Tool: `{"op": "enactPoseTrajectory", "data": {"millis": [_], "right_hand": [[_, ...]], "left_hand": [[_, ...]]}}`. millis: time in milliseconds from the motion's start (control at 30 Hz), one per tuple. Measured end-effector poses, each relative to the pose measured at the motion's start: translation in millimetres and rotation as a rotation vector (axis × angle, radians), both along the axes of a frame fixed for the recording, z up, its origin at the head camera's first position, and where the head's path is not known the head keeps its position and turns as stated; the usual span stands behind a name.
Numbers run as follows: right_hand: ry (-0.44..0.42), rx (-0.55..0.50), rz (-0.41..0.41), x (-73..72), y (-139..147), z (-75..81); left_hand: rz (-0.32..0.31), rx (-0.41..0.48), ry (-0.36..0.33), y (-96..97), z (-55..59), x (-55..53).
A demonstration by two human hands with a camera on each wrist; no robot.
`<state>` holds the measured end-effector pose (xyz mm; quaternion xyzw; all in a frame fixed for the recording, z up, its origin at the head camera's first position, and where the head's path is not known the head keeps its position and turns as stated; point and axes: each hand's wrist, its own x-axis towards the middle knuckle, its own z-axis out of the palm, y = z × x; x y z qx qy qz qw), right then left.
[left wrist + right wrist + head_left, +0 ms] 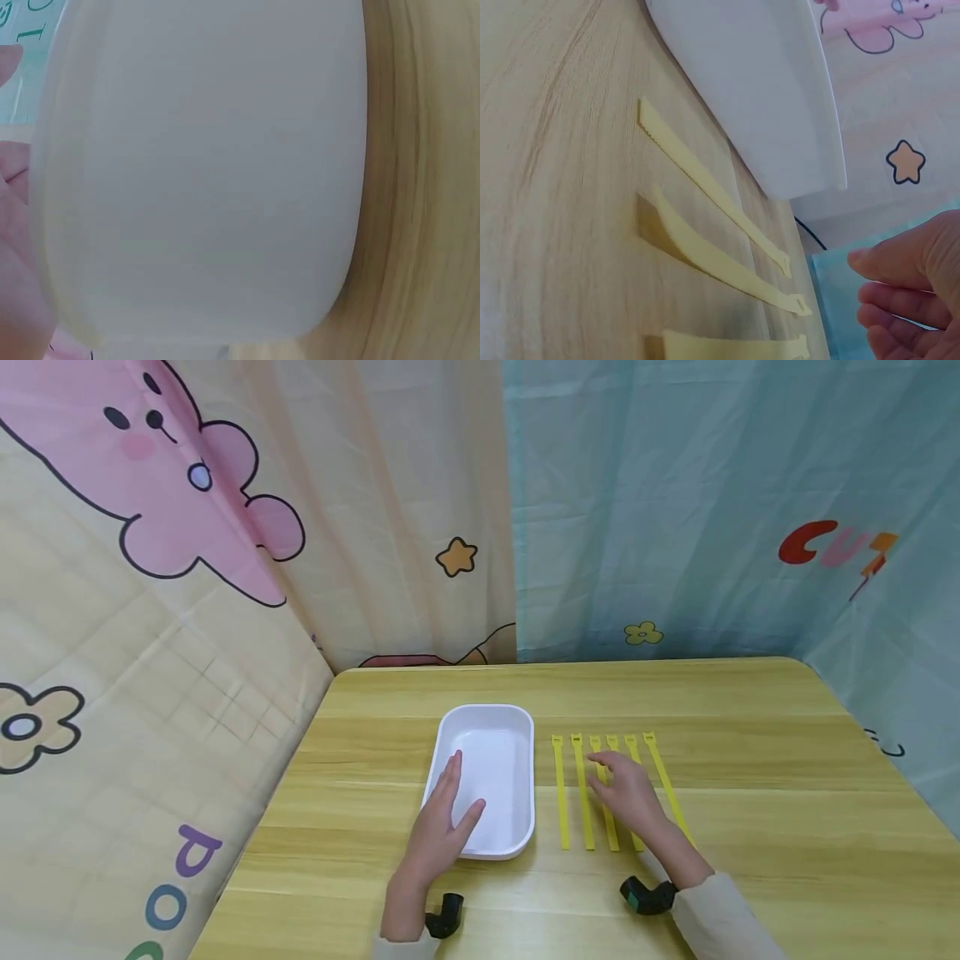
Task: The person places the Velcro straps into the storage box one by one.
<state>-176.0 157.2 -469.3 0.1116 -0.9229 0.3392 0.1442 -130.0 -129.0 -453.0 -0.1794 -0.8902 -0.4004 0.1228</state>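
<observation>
A white rectangular tray (517,777) stands on the table, and its outer side fills much of the left wrist view. My left hand (438,831) is over the tray's near left rim, fingers straight and thumb spread, holding nothing. Right of the tray, several yellow cable ties (561,793) lie in a row, their slotted heads towards the far edge. Above the middle of this row my right hand (628,789) hovers with slightly bent fingers. In the right wrist view, the thumb (900,255) stands apart from the fingertips, with nothing between them. The hand and forearm partly cover some ties.
The wood-patterned table (315,860) reaches back to printed curtains (420,460) that hang behind it and along its sides. A black wrist camera (446,917) sits at the left wrist, another camera (647,896) at the right.
</observation>
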Motion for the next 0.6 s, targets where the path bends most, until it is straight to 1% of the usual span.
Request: {"op": "enactPoseTrajectory", "data": {"millis": [67,167,233,300,400,533,600], "right_hand": [[-0.019,-0.018,-0.009,-1.5,-1,0.5],[-0.053,-0.050,-0.011,-3.5,-2,1.8],[-0.071,-0.070,-0.007,-4.5,-4,2.6],[-0.085,-0.089,0.004,-5.1,-6,3.6],[-0.093,-0.104,0.013,-6.1,-8,4.3],[-0.084,-0.114,0.019,-8.2,-10,3.6],[-0.080,-0.119,0.022,-9.5,-10,2.8]], "left_hand": [[0.005,0.036,-0.016,-4.1,-0.6,-0.1],[0.029,0.110,-0.048,-12.2,-2.4,0.3],[0.041,0.162,-0.072,-18.3,-4.0,0.7],[0.053,0.195,-0.091,-24.1,-6.2,1.3],[0.050,0.213,-0.100,-31.8,-10.5,0.8],[0.031,0.207,-0.091,-39.8,-16.2,-0.7],[0.019,0.198,-0.105,-42.5,-17.1,-1.0]]}}
